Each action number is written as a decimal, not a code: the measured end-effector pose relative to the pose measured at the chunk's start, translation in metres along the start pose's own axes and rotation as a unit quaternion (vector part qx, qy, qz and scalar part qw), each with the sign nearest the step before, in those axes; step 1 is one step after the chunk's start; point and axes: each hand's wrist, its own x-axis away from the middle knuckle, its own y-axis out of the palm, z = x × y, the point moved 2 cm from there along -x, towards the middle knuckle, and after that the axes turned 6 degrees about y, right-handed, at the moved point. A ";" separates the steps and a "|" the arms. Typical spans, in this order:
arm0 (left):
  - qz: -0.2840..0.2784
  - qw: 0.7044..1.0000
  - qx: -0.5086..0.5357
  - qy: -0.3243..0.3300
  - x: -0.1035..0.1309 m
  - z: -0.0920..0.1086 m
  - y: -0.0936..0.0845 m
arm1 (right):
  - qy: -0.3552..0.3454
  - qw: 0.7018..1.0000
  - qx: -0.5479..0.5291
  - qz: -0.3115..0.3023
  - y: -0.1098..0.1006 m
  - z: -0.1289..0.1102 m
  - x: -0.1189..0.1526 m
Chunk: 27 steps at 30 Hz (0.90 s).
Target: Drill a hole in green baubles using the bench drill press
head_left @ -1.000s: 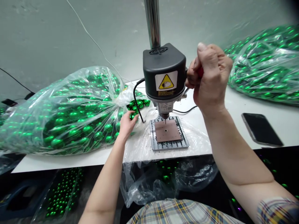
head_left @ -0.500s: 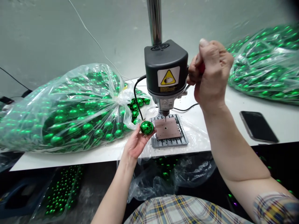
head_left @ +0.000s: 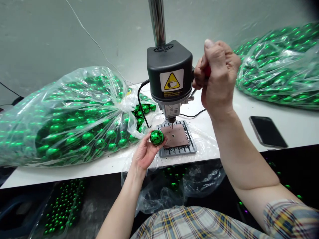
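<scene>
A shiny green ball [head_left: 157,137] rests in my left hand [head_left: 147,152], its fingers curled around the underside. That hand is just left of a pinkish-brown plate [head_left: 178,139] with a small hole in it. The plate lies on the grooved metal base [head_left: 176,151] of a drill press [head_left: 170,73], dotted with dark shavings. Above the plate the drill bit points down, apart from the ball. My right hand [head_left: 219,74] is closed around the red-ended feed handle [head_left: 207,70] on the press's right side; most of the handle is hidden by the fingers.
Clear plastic bags of green balls lie on the left [head_left: 82,116] and the right [head_left: 281,69] of the white table [head_left: 99,168]. A phone [head_left: 267,131] lies at the right. Below the table edge are more green balls [head_left: 66,202] and loose plastic film [head_left: 204,182].
The view has shifted slightly, so the press and bags appear further left. My left hand still holds the ball, now turned a little, and my right hand stays on the handle.
</scene>
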 end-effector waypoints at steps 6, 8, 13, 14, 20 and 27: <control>-0.023 0.999 -0.030 -0.032 -0.004 -0.004 -0.001 | 0.008 1.000 -0.008 -0.006 -0.001 0.000 -0.001; -0.012 0.999 -0.014 -0.049 -0.005 -0.005 -0.001 | 0.005 1.000 -0.011 -0.009 -0.002 0.000 0.000; 0.032 0.996 0.057 -0.057 -0.005 -0.005 0.006 | 0.009 1.000 -0.002 -0.013 -0.002 -0.001 0.000; 0.048 0.995 0.067 -0.051 -0.005 -0.006 0.007 | 0.012 1.000 -0.006 -0.013 -0.002 -0.001 0.000; 0.069 0.994 0.015 0.082 -0.013 -0.015 0.005 | 0.022 0.999 -0.037 -0.010 -0.001 -0.001 0.000; 0.105 0.951 -0.192 0.220 -0.037 -0.026 -0.003 | 0.011 0.999 -0.035 -0.018 -0.002 0.001 -0.001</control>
